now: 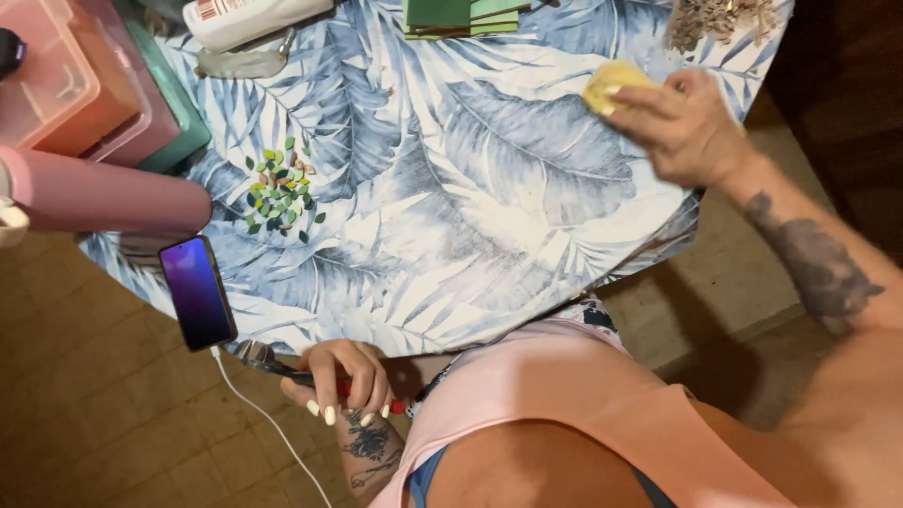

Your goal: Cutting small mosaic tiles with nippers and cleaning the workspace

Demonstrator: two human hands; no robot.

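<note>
A round table [489,235] covered in a blue and white leaf-print cloth is seen from above. At its far edge lies a white bottle [246,19] with a printed label, on its side, with a pale clear tool [240,63] just below it. Beside these, at the top middle, is a flat stack of green sheets [461,16]. At the top left are translucent pink and orange plastic boxes [66,85] on a teal tray. A pink cylinder-shaped flask [113,198] lies across the left edge. A phone [197,293] with a glowing purple screen rests at the near left rim, a white cable [259,419] trailing from it to the tiled floor.

A small heap of green, brown and yellow leaf-shaped pieces [280,188] lies on the cloth, left of centre. A pile of brownish bits [720,19] sits at the top right.

The right hand [687,122], blurred, is closed around a yellow sponge [611,85] at the table's far right. The left hand [343,376], with long pale nails, is wrapped around red-handled pliers [282,367] just below the near edge.
</note>
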